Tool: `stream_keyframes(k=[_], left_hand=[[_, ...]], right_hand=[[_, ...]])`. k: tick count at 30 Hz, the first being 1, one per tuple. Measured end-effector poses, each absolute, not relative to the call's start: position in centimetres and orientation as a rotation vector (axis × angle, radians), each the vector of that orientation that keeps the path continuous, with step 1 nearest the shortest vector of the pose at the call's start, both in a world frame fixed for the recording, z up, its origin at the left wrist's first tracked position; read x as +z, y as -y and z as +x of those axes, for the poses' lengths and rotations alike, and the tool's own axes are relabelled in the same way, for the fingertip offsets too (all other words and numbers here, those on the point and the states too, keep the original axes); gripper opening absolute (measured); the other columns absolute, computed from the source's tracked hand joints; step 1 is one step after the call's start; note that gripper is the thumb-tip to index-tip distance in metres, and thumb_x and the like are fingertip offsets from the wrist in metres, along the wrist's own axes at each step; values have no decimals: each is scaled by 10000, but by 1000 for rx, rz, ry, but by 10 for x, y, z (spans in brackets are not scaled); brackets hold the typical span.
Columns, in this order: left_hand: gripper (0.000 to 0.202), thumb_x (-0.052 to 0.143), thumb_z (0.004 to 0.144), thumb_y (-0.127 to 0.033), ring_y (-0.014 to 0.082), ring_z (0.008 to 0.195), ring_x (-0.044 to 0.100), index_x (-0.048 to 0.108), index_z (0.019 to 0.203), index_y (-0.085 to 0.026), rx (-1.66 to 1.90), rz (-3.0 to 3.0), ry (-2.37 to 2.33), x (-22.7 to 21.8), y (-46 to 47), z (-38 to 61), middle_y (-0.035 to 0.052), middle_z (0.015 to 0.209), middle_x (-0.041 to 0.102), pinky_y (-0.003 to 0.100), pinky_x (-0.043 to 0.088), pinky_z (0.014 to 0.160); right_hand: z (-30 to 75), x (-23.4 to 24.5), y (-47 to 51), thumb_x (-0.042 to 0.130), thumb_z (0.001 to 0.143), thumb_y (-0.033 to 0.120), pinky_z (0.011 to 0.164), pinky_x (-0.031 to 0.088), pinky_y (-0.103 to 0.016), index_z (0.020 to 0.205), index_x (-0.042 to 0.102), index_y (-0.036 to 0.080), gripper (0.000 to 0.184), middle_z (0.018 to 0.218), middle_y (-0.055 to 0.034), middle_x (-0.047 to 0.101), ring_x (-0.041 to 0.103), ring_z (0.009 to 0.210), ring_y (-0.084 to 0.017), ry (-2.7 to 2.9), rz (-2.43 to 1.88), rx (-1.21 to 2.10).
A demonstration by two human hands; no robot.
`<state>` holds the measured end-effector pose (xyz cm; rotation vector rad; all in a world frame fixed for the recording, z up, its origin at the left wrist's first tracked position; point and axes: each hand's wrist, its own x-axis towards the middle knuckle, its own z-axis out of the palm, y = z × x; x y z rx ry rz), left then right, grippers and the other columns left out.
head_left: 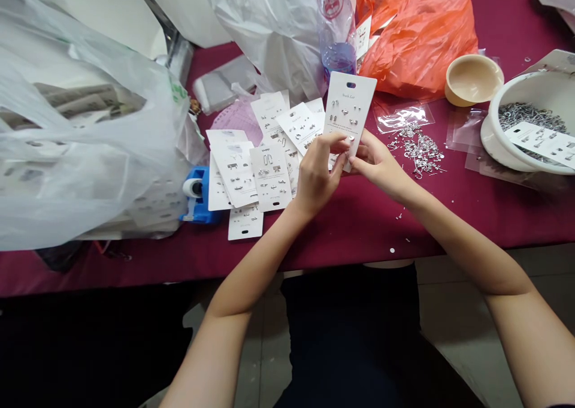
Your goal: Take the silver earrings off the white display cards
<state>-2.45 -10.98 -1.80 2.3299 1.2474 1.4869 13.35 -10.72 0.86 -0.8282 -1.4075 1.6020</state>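
Your left hand (317, 174) and right hand (375, 163) come together ahead of you, a little right of centre, close but not touching, both pinching. Your left fingers (331, 145) curl up and to the right, with the back of that hand turned toward you. Your right fingers (363, 151) reach left toward them. Your bare left forearm (251, 270) rises from the near left, your bare right forearm (462, 246) slants in from the right, and both wrists are bent gently inward.

Bright, even indoor lt, soft shadows, slight distortion at edges.
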Motion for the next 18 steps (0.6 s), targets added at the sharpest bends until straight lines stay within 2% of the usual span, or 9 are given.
stream_keyframes(k=[6, 12, 18], left_hand=[[197, 497, 1033, -305, 173, 933, 704, 514, 1226, -272, 1493, 2322, -1198, -20, 107, -25, 33, 999, 665, 341, 596, 877], [239, 452, 1029, -227, 173, 935, 689, 473, 1260, -284, 1452, 2395, -1176, -18, 109, -25, 37, 1002, 651, 344, 595, 864], [234, 355, 1052, -236, 172, 954, 673, 459, 1260, -265, 1400, 2425, -1209, -15, 112, -23, 56, 1030, 635, 351, 583, 886]], right_hand=[[135, 15, 106, 766, 765, 539, 991, 638, -476, 1321, 547, 272, 655, 1359, -84, 666, 670, 1209, -286, 1366, -836, 1653], [136, 10, 106, 760, 777, 606, 955, 644, -512, 1261, 573, 286, 609, 1180, -60, 734, 726, 986, -260, 1345, -887, 1613], [134, 4, 103, 739, 795, 575, 976, 634, -509, 1199, 608, 265, 525, 1274, -77, 710, 702, 1139, -295, 1346, -887, 1526]])
